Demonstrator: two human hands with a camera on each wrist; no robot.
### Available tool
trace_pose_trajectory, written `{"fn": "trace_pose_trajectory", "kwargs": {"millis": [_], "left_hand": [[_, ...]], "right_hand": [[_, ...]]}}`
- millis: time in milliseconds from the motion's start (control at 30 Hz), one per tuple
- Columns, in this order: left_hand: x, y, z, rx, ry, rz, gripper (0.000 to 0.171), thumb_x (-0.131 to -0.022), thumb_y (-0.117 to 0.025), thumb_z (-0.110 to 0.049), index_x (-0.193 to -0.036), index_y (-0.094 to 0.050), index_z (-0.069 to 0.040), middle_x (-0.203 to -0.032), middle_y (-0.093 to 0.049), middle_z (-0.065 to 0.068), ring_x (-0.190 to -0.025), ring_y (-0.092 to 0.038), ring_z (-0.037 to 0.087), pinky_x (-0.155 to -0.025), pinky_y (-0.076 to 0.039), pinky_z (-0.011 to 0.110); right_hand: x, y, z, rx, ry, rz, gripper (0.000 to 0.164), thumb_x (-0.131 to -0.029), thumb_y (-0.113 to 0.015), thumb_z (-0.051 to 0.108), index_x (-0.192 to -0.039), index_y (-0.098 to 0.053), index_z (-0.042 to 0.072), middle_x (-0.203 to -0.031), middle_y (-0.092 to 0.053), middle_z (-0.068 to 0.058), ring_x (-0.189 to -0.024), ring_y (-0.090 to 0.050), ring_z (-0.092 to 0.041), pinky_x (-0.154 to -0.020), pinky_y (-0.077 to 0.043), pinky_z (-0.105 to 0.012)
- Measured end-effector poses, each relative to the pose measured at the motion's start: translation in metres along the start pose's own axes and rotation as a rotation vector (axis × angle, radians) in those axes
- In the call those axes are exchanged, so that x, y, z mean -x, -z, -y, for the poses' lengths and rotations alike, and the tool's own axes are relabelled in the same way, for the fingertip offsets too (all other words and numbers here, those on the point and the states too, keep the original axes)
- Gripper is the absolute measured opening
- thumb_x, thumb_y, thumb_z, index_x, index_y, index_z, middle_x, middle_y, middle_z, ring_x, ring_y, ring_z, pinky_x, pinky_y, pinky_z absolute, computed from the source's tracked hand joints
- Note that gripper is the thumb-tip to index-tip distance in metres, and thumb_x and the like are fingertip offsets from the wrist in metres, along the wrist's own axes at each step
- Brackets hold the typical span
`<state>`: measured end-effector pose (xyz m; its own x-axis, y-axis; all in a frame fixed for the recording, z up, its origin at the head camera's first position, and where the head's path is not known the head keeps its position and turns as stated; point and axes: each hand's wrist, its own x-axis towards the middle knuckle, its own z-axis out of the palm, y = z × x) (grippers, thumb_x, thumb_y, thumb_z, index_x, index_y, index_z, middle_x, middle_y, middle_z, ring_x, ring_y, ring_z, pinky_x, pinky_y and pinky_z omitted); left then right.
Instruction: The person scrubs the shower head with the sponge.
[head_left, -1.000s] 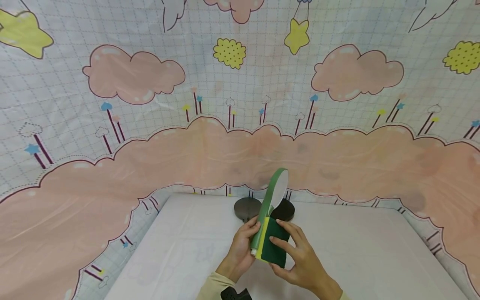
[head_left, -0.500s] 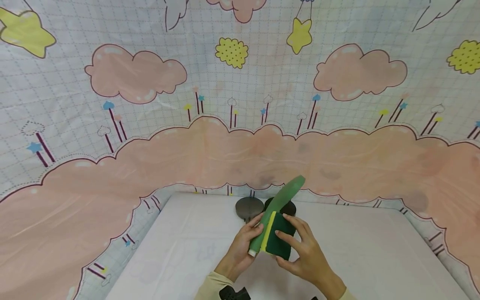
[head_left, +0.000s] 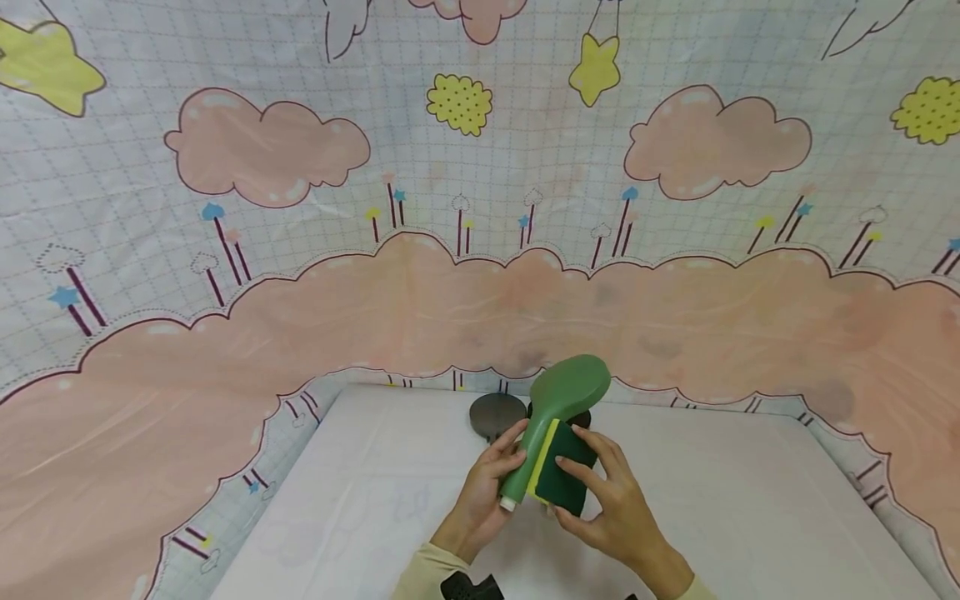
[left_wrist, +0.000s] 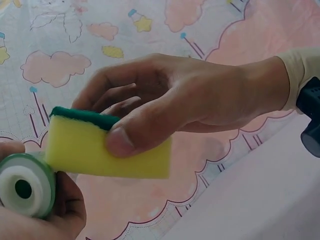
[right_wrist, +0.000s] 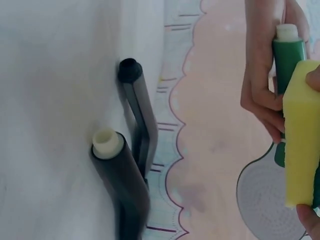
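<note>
My left hand [head_left: 477,504] grips the green shower head [head_left: 564,393] by its handle, green back toward the head camera. In the right wrist view its pale grey spray face [right_wrist: 265,195] shows. A white threaded end [head_left: 508,504] sticks out below the palm. My right hand [head_left: 618,508] pinches a sponge [head_left: 567,471], yellow with a dark green scouring side, between thumb and fingers. The yellow face of the sponge lies against the handle's right side. In the left wrist view, the right thumb presses on the yellow foam [left_wrist: 140,160].
Two dark shower heads, one greyish [head_left: 497,417] and one black [head_left: 582,418], stand at the back of the white table [head_left: 337,500]. Their handles, one with a cream threaded end [right_wrist: 106,143], show in the right wrist view. A cloud-patterned cloth [head_left: 480,317] hangs behind.
The left hand has rolled the green shower head, so its back now shows instead of the white spray face. The right hand has moved the sponge slightly up and right.
</note>
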<state>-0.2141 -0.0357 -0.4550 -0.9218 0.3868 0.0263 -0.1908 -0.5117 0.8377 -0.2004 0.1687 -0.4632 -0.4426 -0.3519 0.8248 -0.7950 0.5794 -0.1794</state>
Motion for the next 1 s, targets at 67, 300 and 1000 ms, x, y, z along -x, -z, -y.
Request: {"fn": "trace_pose_trajectory", "kwargs": {"millis": [67,300,1000], "left_hand": [[0.0,0.0,0.0,0.002,0.002,-0.001,0.054,-0.104,-0.045,-0.016,-0.155,-0.029,-0.014,-0.156,-0.033,0.013,-0.122,-0.053,0.012,-0.097,-0.047,0.022],[-0.001,0.003,0.001,0.024,0.002,0.017,0.056,-0.103,-0.046,-0.013,-0.154,-0.025,-0.005,-0.149,-0.043,0.011,-0.121,-0.056,0.013,-0.099,-0.05,0.026],[0.001,0.001,-0.002,0.056,0.04,0.07,0.055,-0.104,-0.045,-0.017,-0.156,-0.025,-0.011,-0.143,-0.047,0.006,-0.122,-0.054,0.011,-0.099,-0.047,0.024]], "right_hand": [[0.002,-0.001,0.001,-0.007,-0.013,0.013,0.048,-0.082,-0.075,0.048,-0.122,-0.067,0.023,-0.144,-0.049,-0.017,-0.13,-0.044,-0.027,-0.115,-0.021,-0.012],[0.003,-0.003,0.009,-0.064,0.019,0.029,0.049,-0.083,-0.074,0.046,-0.124,-0.065,0.022,-0.144,-0.049,-0.018,-0.131,-0.043,-0.027,-0.114,-0.024,-0.013],[-0.009,0.007,-0.002,0.017,0.054,-0.025,0.046,-0.09,-0.062,0.053,-0.118,-0.069,0.018,-0.14,-0.051,-0.021,-0.128,-0.045,-0.032,-0.116,-0.021,-0.014]]}}
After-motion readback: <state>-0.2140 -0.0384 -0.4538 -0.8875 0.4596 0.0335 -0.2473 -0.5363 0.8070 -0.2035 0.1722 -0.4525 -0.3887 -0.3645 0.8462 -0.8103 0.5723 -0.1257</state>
